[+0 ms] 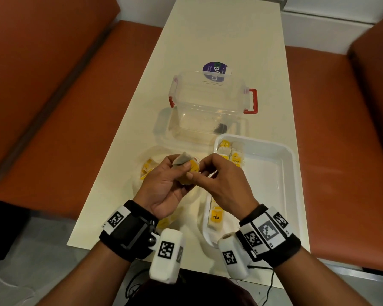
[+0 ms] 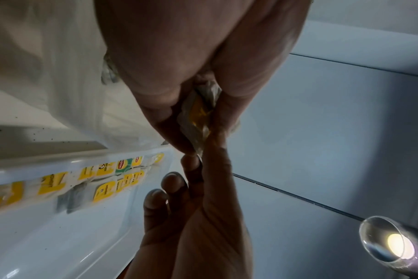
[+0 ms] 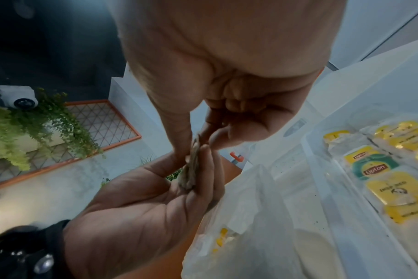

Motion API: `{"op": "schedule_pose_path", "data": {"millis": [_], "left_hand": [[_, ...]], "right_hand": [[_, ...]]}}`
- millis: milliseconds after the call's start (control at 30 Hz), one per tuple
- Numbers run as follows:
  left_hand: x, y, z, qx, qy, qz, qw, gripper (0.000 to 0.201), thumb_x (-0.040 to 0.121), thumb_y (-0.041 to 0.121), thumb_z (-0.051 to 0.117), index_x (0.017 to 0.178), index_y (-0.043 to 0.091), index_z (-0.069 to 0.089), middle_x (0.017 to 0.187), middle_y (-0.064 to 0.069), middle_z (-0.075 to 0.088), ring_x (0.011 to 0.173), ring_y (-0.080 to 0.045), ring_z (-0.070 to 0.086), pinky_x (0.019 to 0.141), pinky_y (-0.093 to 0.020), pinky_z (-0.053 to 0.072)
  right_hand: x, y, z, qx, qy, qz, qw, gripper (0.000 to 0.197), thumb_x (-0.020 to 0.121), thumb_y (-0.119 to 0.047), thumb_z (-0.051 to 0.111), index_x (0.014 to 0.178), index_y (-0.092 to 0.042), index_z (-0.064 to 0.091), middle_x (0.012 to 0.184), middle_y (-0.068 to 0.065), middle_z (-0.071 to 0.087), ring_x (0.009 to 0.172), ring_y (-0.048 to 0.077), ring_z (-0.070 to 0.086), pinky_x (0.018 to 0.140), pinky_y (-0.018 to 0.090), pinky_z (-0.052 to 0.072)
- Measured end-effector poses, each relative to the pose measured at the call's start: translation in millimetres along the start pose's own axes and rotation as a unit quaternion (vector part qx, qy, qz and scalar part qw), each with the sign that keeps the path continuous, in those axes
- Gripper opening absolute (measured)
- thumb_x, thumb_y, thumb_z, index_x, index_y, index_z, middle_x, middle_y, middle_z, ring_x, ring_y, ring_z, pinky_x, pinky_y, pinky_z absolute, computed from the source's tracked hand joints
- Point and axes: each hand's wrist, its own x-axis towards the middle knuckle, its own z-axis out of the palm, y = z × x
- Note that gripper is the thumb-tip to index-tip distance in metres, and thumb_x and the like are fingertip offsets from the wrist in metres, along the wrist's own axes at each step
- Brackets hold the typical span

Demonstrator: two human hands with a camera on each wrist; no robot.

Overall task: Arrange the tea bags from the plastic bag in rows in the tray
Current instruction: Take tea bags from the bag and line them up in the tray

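Hands [image 1: 164, 184] [image 1: 223, 180] pinch one tea bag [image 1: 182, 162], long axis tilted up-left.

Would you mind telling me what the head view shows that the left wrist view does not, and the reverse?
Only the head view shows the clear storage box with red latches, the plastic bag on the table, the orange benches and both wristbands. Only the left wrist view shows the printed labels on the row of tea bags up close, and a ceiling lamp. Both show the left hand and right hand pinching one tea bag between them, beside the white tray.
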Motion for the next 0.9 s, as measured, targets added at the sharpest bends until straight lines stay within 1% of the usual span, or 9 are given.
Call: {"op": "schedule_pose_path", "data": {"millis": [100, 167, 233, 333, 500, 633, 700, 833, 900], "left_hand": [[-0.4, -0.4, 2.6, -0.006, -0.008, -0.008, 1.0, 0.04, 0.08, 0.007, 0.068, 0.117, 0.013, 0.055, 0.118, -0.022, 0.066, 0.106, -0.035, 0.07, 0.081, -0.037, 0.061], [-0.9, 1.3, 2.9, -0.013, -0.022, -0.012, 1.0, 0.035, 0.079, 0.008, 0.068, 0.112, 0.019, 0.06, 0.108, -0.012, 0.07, 0.093, -0.024, 0.071, 0.074, -0.035, 0.061], [-1.6, 3.3, 3.0, 0.003, -0.033, -0.019, 0.999, 0.036, 0.08, 0.013, 0.067, 0.114, 0.025, 0.064, 0.102, -0.005, 0.072, 0.086, -0.018, 0.069, 0.074, -0.034, 0.06], [-2.4, 3.5, 4.8, 0.043, -0.031, -0.035, 0.998, 0.033, 0.08, 0.023, 0.069, 0.113, 0.025, 0.069, 0.098, -0.001, 0.07, 0.084, -0.014, 0.067, 0.075, -0.033, 0.058], [-1.1, 0.7, 4.6, 0.101, -0.033, -0.043, 0.993, 0.022, 0.073, 0.022, 0.072, 0.093, 0.025, 0.064, 0.087, 0.0, 0.067, 0.076, -0.015, 0.065, 0.057, -0.025, 0.053], [-3.9, 1.1, 7.7, 0.155, -0.067, -0.051, 0.984, 0.041, 0.075, 0.028, 0.072, 0.116, 0.029, 0.069, 0.085, 0.0, 0.062, 0.068, -0.012, 0.057, 0.053, -0.022, 0.045], [-3.4, 0.0, 9.7, 0.175, -0.078, -0.055, 0.98, 0.044, 0.075, 0.034, 0.072, 0.119, 0.026, 0.07, 0.08, 0.001, 0.059, 0.065, -0.011, 0.053, 0.05, -0.021, 0.04], [0.8, -6.4, 13.9, 0.245, -0.066, -0.057, 0.966, 0.022, 0.075, 0.033, 0.076, 0.092, 0.021, 0.071, 0.079, -0.001, 0.053, 0.062, -0.01, 0.051, 0.051, -0.023, 0.03], [2.0, -10.6, 16.3, 0.271, -0.068, -0.054, 0.959, 0.017, 0.074, 0.033, 0.077, 0.086, 0.022, 0.07, 0.074, 0.001, 0.055, 0.062, -0.01, 0.051, 0.052, -0.024, 0.03]], "right_hand": [[2.7, 3.8, -3.3, 0.039, -0.008, 0.016, 0.999, 0.018, 0.083, -0.037, 0.079, 0.085, -0.029, 0.064, 0.076, -0.011, 0.066, 0.063, 0.0, 0.057, 0.061, 0.015, 0.043], [4.2, 5.4, -6.7, 0.064, -0.009, 0.034, 0.997, 0.015, 0.084, -0.035, 0.079, 0.084, -0.029, 0.066, 0.075, -0.008, 0.068, 0.066, 0.007, 0.061, 0.063, 0.024, 0.048], [5.2, 5.0, -11.0, 0.095, -0.011, 0.05, 0.994, 0.011, 0.086, -0.031, 0.078, 0.086, -0.025, 0.068, 0.071, -0.006, 0.068, 0.066, 0.01, 0.062, 0.063, 0.028, 0.049], [4.8, 2.2, -19.8, 0.149, -0.018, 0.066, 0.986, 0.006, 0.089, -0.02, 0.075, 0.091, -0.018, 0.07, 0.067, -0.008, 0.067, 0.063, 0.008, 0.061, 0.059, 0.024, 0.047], [5.9, -3.2, -33.4, 0.175, -0.015, 0.063, 0.982, 0.009, 0.09, -0.014, 0.068, 0.095, -0.016, 0.075, 0.077, 0.001, 0.07, 0.07, 0.009, 0.061, 0.063, 0.026, 0.049], [6.8, -4.3, -45.2, 0.167, -0.041, 0.049, 0.984, 0.014, 0.091, -0.011, 0.065, 0.096, -0.016, 0.077, 0.087, 0.01, 0.074, 0.074, 0.014, 0.063, 0.067, 0.03, 0.051], [6.7, -2.9, -51.6, 0.155, -0.057, 0.043, 0.985, 0.017, 0.092, -0.01, 0.064, 0.097, -0.017, 0.078, 0.088, 0.009, 0.075, 0.075, 0.016, 0.064, 0.068, 0.03, 0.051], [5.4, 2.2, -61.5, 0.141, -0.058, 0.038, 0.988, 0.015, 0.093, -0.011, 0.067, 0.098, -0.018, 0.078, 0.085, 0.008, 0.074, 0.071, 0.012, 0.063, 0.064, 0.025, 0.051], [4.3, 6.6, -65.2, 0.141, -0.053, 0.041, 0.988, 0.012, 0.092, -0.012, 0.069, 0.097, -0.019, 0.078, 0.079, 0.005, 0.073, 0.068, 0.01, 0.062, 0.063, 0.023, 0.051]]}}
